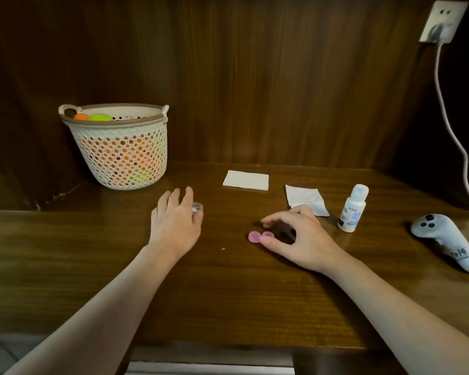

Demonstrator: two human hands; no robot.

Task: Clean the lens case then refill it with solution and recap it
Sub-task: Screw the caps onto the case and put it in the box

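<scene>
The left hand (175,220) lies palm-down over the clear lens case (197,207) at nine o'clock on the desk (228,288), fingers loosely curled round it, probably steadying it. The right hand (299,239) arches over the two pink caps (260,236) at centre, thumb and forefinger spread either side, seemingly just setting them aside. Solution bottle (353,209) and tissues (246,180) wait at two o'clock, within reach.

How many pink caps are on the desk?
2: both pink caps lie side by side on the desk, at the right hand fingertips; one is partly hidden by the thumb.
</scene>
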